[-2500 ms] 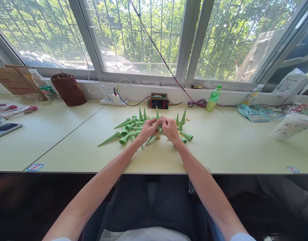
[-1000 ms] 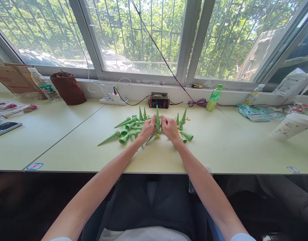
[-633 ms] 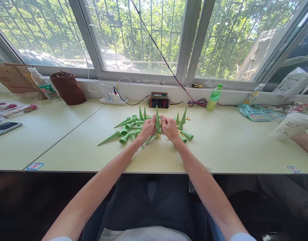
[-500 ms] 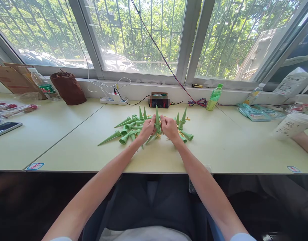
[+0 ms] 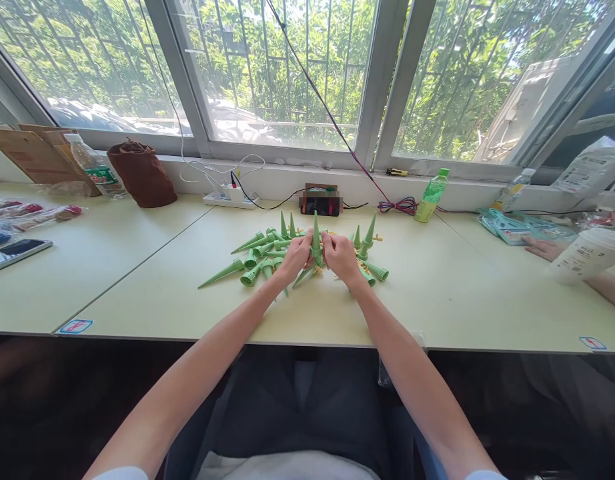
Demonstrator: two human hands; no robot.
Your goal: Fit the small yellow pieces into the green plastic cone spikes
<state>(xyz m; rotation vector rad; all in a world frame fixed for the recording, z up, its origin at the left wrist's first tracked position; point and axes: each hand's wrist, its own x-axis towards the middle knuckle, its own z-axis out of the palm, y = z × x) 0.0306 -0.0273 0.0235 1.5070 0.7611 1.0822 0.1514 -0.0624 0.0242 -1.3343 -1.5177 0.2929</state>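
Between my two hands a green plastic plant watering spike point(image 5: 316, 235) stands with its tip up. My left hand point(image 5: 298, 256) is closed on its left side, and my right hand point(image 5: 339, 255) grips it from the right. Small yellow pieces point(image 5: 318, 270) show just below it. More green spikes point(image 5: 222, 273) lie in a loose pile left of my hands, some with open ends showing. To the right, another spike point(image 5: 369, 239) points upward beside a yellow valve piece, with other spikes lying near it. My fingertips are partly hidden.
A phone point(image 5: 320, 204) rests at the back, near a power strip point(image 5: 231, 201). A green bottle point(image 5: 431, 195) stands at the back right. On the far right are a white cup point(image 5: 590, 257), blue packets point(image 5: 507, 227) and another person's hand point(image 5: 543, 248). A brown bag point(image 5: 142, 175) sits back left.
The view has shifted slightly. Both my hands keep their hold on the upright spike. At the far right, another person's hand has come into sight behind the cup, by the blue packets.
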